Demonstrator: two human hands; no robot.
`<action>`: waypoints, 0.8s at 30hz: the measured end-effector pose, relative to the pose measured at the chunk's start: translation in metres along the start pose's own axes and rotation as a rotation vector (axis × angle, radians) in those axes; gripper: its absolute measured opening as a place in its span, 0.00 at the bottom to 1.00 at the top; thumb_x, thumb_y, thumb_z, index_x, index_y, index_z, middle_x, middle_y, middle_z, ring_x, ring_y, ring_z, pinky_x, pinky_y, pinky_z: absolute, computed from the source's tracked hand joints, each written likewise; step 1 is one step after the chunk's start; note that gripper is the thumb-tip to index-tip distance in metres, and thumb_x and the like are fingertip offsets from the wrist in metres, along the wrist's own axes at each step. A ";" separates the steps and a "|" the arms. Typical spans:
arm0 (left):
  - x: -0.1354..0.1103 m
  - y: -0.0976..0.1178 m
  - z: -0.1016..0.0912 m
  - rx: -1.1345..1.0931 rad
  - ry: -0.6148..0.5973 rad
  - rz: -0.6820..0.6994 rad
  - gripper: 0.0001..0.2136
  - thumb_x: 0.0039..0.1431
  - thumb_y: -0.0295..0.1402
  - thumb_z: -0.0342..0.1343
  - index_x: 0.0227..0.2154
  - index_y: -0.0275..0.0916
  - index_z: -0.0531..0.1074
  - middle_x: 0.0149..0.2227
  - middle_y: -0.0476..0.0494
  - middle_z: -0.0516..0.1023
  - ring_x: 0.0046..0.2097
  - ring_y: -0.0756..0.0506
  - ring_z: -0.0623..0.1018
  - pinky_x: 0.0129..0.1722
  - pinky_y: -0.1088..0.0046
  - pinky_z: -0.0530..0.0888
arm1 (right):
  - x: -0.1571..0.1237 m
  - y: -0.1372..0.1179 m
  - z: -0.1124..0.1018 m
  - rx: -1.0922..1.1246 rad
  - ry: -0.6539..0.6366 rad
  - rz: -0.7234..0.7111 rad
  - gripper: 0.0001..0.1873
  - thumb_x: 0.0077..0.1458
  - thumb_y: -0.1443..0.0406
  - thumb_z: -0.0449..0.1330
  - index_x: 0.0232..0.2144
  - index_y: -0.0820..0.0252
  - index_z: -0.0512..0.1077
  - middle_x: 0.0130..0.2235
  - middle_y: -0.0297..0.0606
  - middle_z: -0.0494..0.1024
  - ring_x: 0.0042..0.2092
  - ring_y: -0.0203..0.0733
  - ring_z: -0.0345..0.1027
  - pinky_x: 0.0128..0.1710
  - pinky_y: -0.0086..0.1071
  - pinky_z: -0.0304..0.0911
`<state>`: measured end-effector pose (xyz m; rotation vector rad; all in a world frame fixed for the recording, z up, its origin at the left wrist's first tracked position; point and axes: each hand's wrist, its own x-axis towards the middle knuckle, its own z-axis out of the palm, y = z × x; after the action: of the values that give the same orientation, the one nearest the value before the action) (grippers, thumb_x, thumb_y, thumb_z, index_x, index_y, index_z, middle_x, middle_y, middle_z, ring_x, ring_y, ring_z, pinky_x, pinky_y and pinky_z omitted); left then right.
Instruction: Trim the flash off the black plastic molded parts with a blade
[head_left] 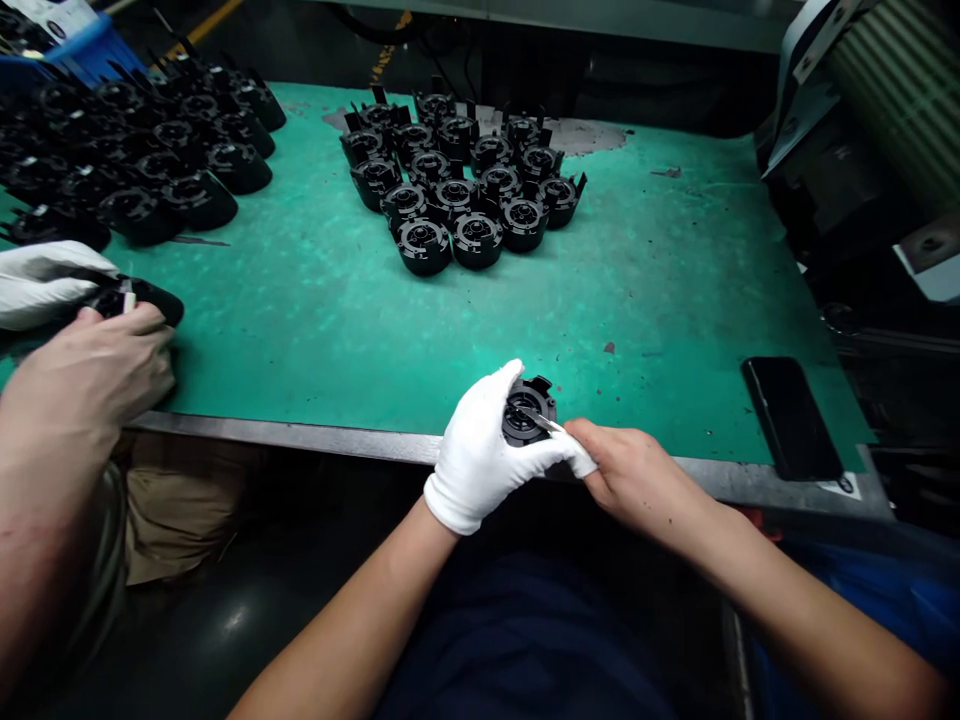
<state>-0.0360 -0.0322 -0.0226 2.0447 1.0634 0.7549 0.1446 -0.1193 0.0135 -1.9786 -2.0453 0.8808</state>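
Observation:
My left hand [487, 455], in a white glove, is wrapped round a round black plastic part [529, 410] at the table's front edge. My right hand [630, 475], bare, pinches a small metal blade [541, 421] whose tip rests inside the part's round opening. Both hands are closed and nearly touch each other. A cluster of several like black parts [465, 180] stands at the middle back of the green mat [315, 310].
At the left a co-worker's bare hand [94, 370] and white-gloved hand [41, 285] work on another black part [142, 297]. A large pile of black parts [142, 150] fills the back left. A black phone [791, 415] lies at the front right. Machinery [862, 140] stands at the right.

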 end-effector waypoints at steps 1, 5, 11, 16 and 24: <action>0.000 0.000 0.000 -0.001 -0.001 -0.005 0.47 0.44 0.59 0.66 0.63 0.38 0.60 0.62 0.34 0.69 0.62 0.35 0.72 0.63 0.55 0.69 | 0.001 0.000 0.000 0.000 -0.014 -0.004 0.12 0.59 0.72 0.48 0.41 0.60 0.70 0.34 0.39 0.77 0.36 0.45 0.71 0.34 0.33 0.56; 0.000 0.001 -0.002 -0.007 -0.012 -0.029 0.47 0.44 0.58 0.67 0.63 0.39 0.60 0.63 0.35 0.69 0.62 0.35 0.71 0.64 0.55 0.68 | 0.005 0.003 -0.002 -0.026 -0.058 -0.024 0.12 0.60 0.72 0.49 0.42 0.59 0.69 0.36 0.40 0.78 0.38 0.46 0.73 0.35 0.33 0.55; 0.000 0.000 -0.005 -0.029 -0.067 -0.035 0.47 0.46 0.56 0.67 0.65 0.39 0.58 0.64 0.35 0.68 0.63 0.36 0.71 0.65 0.56 0.68 | 0.007 0.001 -0.012 -0.118 -0.123 -0.057 0.13 0.56 0.73 0.51 0.41 0.59 0.71 0.38 0.40 0.80 0.40 0.47 0.75 0.34 0.33 0.55; 0.001 -0.001 -0.004 -0.030 -0.064 0.016 0.46 0.46 0.56 0.67 0.64 0.39 0.59 0.63 0.35 0.68 0.63 0.36 0.70 0.65 0.56 0.67 | 0.005 0.001 -0.023 -0.121 -0.077 0.042 0.16 0.59 0.71 0.51 0.47 0.58 0.72 0.41 0.40 0.81 0.42 0.49 0.76 0.36 0.33 0.56; 0.001 -0.005 -0.003 -0.006 -0.057 0.049 0.45 0.47 0.57 0.66 0.63 0.37 0.60 0.63 0.34 0.67 0.64 0.36 0.70 0.65 0.54 0.67 | 0.007 -0.010 -0.038 -0.204 -0.139 0.068 0.20 0.54 0.74 0.52 0.47 0.57 0.73 0.41 0.41 0.82 0.42 0.50 0.75 0.34 0.33 0.55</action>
<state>-0.0398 -0.0285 -0.0250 2.0813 0.9809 0.7197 0.1542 -0.1009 0.0478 -2.1585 -2.2373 0.8776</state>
